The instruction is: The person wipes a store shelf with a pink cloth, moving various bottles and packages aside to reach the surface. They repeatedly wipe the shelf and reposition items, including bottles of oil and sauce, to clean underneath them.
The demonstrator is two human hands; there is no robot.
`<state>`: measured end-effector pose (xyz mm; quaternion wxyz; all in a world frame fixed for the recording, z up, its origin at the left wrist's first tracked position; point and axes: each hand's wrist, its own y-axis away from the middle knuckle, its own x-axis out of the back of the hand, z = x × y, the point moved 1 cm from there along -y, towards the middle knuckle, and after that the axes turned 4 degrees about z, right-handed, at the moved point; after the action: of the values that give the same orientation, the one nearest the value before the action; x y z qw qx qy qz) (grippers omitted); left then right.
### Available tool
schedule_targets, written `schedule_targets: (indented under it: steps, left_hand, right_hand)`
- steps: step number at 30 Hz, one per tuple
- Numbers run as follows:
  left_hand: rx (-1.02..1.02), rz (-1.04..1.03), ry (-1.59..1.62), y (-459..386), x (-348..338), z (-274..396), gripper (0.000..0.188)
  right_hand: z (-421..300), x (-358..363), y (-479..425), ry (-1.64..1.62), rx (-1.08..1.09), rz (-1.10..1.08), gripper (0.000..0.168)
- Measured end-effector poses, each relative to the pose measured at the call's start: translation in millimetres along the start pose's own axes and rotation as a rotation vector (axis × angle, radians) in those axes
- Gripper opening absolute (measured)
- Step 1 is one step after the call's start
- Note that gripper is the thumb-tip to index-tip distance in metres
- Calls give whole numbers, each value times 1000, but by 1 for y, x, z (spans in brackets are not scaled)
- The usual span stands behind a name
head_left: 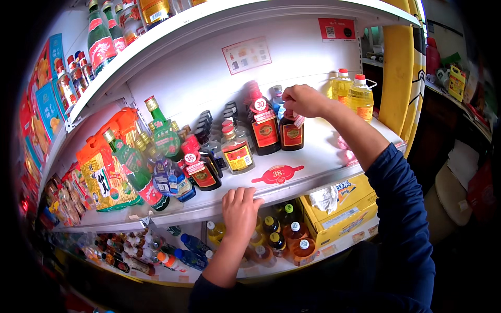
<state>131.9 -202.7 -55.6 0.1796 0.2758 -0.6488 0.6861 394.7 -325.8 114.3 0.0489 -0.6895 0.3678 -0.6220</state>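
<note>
My right hand (304,101) is closed around the neck of a small dark liquor bottle (292,136) with a red label. The bottle stands upright on the middle shelf (313,156), its cap hidden by my fingers; a tag hangs near its neck. Just left of it is a taller dark bottle (266,131) with a red cap and a round tag. Behind my hand a pale blue bottle (278,99) partly shows. My left hand (240,211) rests on the shelf's front edge, fingertips on top, holding nothing. A red printed tag (278,174) lies flat between it and the bottles.
A small clear bottle (236,152), a green bottle (137,172) and noodle packs (105,172) stand to the left. Cooking-oil jugs (360,98) are at the right. The upper shelf's edge (219,19) overhangs. Below are drink bottles (274,234) and a yellow carton (340,219).
</note>
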Motion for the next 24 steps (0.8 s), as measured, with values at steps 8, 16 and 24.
schedule_targets:
  steps: [8, 16, 24]
  left_hand:
    - [-7, 9, -26, 0, 1, 1, 34]
    - [-5, 17, -10, -3, 1, 3, 35]
    - [-1, -7, -8, -2, 0, 2, 34]
  right_hand:
    - [-7, 0, -7, 62, 53, -6, 25]
    - [47, -33, -40, 144, -34, 35, 25]
    - [56, -56, -67, 144, -16, 76, 21]
